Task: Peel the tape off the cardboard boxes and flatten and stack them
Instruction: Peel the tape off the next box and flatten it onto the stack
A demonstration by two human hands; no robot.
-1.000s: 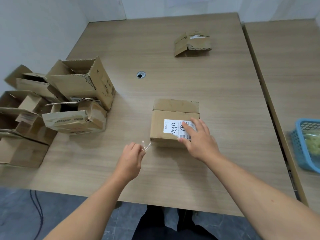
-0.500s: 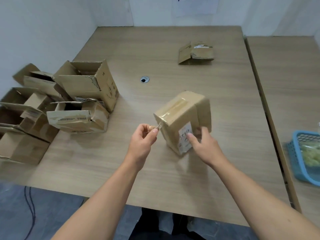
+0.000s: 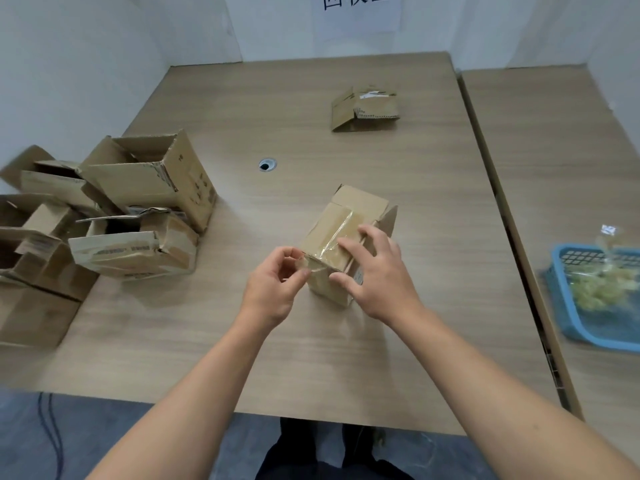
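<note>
Right hand (image 3: 379,275) shifted atop box (image 3: 360,202), tape (image 3: 341,230) pinched

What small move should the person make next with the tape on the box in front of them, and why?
Probably peel the tape back along the box top. The left hand pinches its loose end at the near edge, the rest lies stuck along the top, and the right hand braces the box.
</note>
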